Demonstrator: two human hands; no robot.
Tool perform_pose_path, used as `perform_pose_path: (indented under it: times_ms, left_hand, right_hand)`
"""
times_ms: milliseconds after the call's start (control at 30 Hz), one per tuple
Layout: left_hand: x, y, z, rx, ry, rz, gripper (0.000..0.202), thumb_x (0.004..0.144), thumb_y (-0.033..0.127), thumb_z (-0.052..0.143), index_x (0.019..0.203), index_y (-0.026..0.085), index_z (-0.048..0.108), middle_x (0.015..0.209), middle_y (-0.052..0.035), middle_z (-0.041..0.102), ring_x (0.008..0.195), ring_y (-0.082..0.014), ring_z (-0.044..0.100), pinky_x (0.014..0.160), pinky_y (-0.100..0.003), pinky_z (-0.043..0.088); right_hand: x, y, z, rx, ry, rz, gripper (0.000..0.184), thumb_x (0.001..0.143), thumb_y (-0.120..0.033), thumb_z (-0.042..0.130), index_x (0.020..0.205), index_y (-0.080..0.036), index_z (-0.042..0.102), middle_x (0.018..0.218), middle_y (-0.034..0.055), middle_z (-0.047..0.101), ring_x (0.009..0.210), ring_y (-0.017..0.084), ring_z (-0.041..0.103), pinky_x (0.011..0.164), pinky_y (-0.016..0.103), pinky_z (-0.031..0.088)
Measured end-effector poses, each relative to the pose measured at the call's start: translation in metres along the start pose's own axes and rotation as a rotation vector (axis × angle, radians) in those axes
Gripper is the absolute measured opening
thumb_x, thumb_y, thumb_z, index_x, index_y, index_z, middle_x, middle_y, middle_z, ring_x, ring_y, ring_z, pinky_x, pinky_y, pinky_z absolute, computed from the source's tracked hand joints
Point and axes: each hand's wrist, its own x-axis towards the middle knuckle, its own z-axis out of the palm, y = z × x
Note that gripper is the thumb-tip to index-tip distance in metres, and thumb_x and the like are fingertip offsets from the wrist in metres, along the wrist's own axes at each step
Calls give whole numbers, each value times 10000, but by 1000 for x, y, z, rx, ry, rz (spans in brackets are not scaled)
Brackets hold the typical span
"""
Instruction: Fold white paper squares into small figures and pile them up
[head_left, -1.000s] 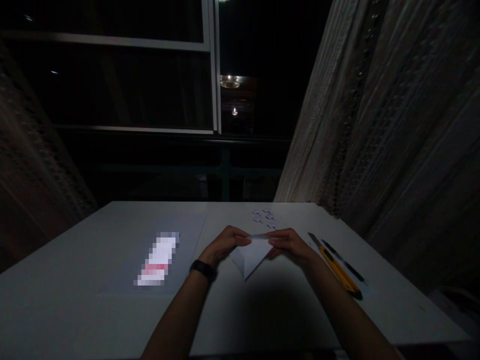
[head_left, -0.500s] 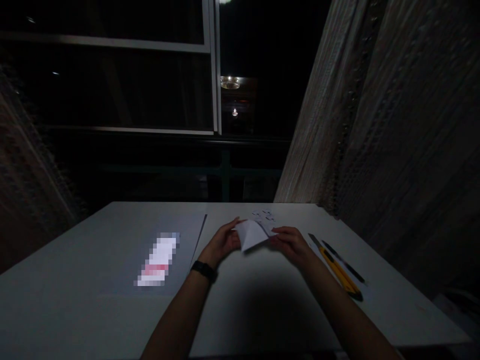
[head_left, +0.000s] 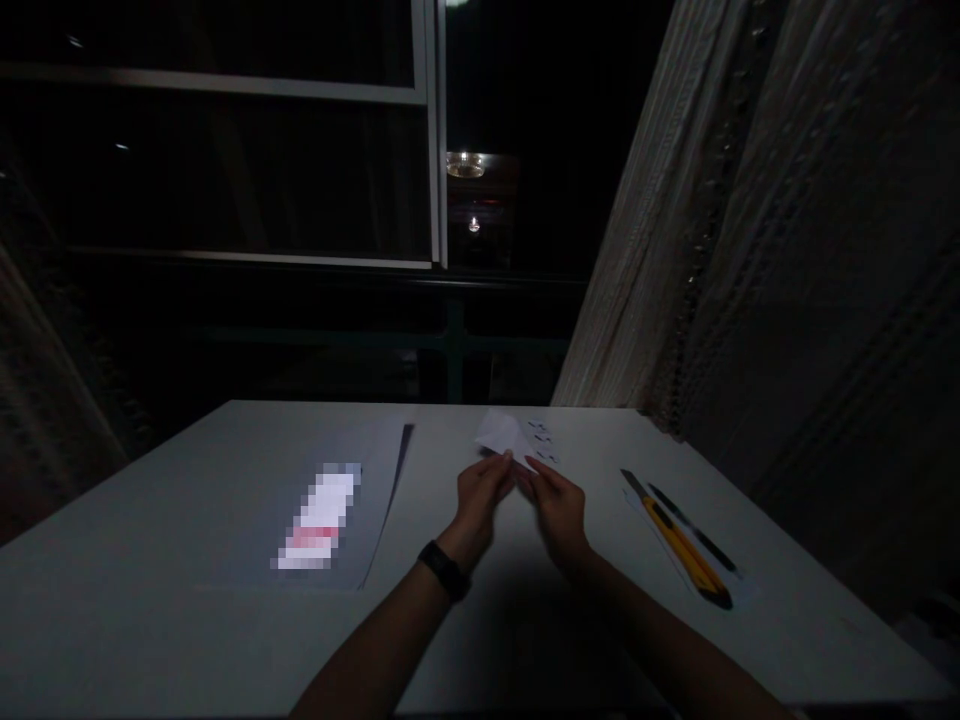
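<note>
A small folded white paper point(head_left: 504, 433) is held up above the white table point(head_left: 187, 620), a little beyond my fingertips. My left hand point(head_left: 484, 497), with a dark watch on its wrist, pinches the paper's near edge from the left. Close beside it, my right hand point(head_left: 559, 508) pinches the same edge from the right. The two hands almost touch at the fingertips. The room is very dim, so the paper's folds are hard to make out.
A yellow utility knife point(head_left: 679, 545) and a black pen point(head_left: 694, 540) lie at the right. Small paper scraps point(head_left: 541, 436) sit behind the hands. A grey sheet point(head_left: 330, 510) with a blurred patch lies at the left. A dark window and curtains stand behind.
The paper has been turned and lifted away from me, from hanging below the fingers to standing above them. Both hands have come closer together.
</note>
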Motion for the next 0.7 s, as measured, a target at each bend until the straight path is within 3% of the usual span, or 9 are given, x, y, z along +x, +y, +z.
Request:
perform_pose_path:
  times_ms: [167,300,400,567,700]
  left_hand:
    - [4,3,-7,7,149,60,240,597,317,713,672,108,621,623,-8,570,564,-79,522,598,-213,442]
    - [11,5,-13,184,149,154,282,602,356,689,697,94,651,645,-41,612,579,-110,542,574,-224,428]
    - [16,4,-17,442,133,201,312,612,389,664,712,94,676,660,-56,642,603,-136,557,563,-232,419]
    - [14,1,-16,682,15,211,315,663,402,611,780,122,696,718,-55,682,666,-172,599,595,-250,444]
    - [5,1,-8,754,79,301,300,708,361,587,891,143,682,863,-80,688,795,-199,618,721,-296,464]
  right_hand:
    - [-11,-1,11,-168,-131,47,340,628,-383,678,883,-159,657,916,81,675,907,259,606,862,410,455]
    - [-5,-9,4,-156,-283,33,541,624,-356,695,1118,-196,542,1063,81,619,1018,253,553,873,391,441]
    - [5,-12,-5,-137,-241,-25,585,668,-361,658,1198,-240,441,1033,67,613,928,213,596,788,346,480]
    - [15,-3,-13,-234,-126,-23,344,628,-428,663,834,-166,582,620,-8,574,551,154,593,522,268,486]
    - [14,2,-13,-266,-17,-42,328,616,-434,670,733,-142,579,513,-17,537,477,143,555,461,250,452]
